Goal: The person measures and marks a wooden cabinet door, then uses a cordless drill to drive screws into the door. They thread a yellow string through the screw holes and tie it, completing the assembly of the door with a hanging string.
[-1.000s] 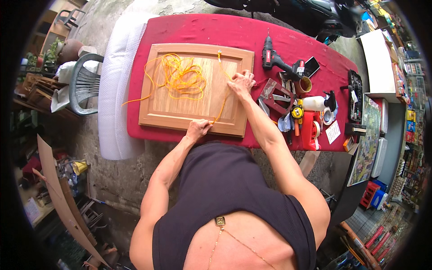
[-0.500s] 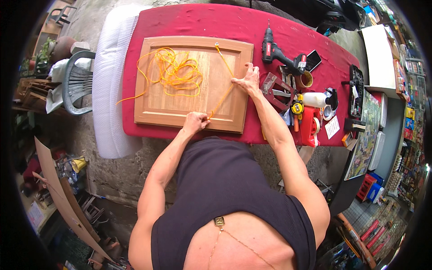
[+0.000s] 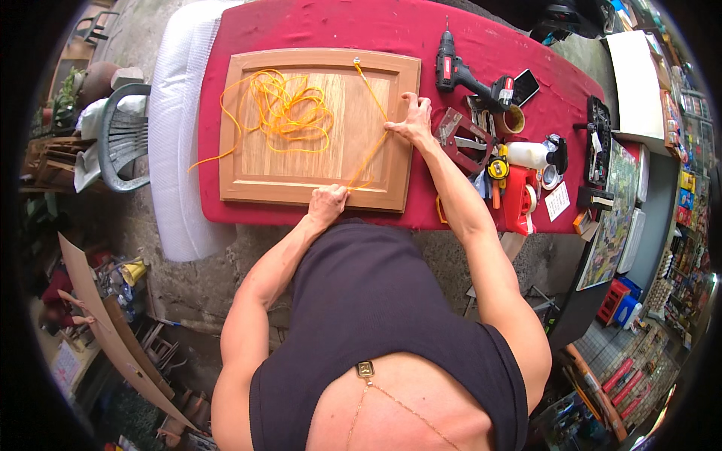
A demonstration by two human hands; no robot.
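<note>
A brown wooden panel (image 3: 286, 188) with a raised frame lies flat near the front of the table. Yellow cord (image 3: 289, 113) sits in a loose tangle on its left half. One length of the cord runs from a small metal fitting (image 3: 356, 62) at the panel's far edge, bends at my right thumb, and comes down to my left hand. My left hand (image 3: 328, 204) is closed on this length at the panel's near edge. Over the panel's right edge, my right hand (image 3: 414, 124) holds the cord at the thumb, its other fingers raised and curled.
On the red-covered table (image 3: 323, 26), right of the panel, lie a cordless drill (image 3: 462, 75), a phone (image 3: 525, 87), a tape measure (image 3: 498, 167), a white bottle (image 3: 528, 155) and a red tape dispenser (image 3: 519, 199). A green plastic chair (image 3: 124, 139) stands left. Another person's hands (image 3: 79, 310) show at lower left.
Both hands keep nearly the same places on the cord and panel. The whole view has shifted slightly, so the table sits a little higher. The other person's hands have moved along a board.
</note>
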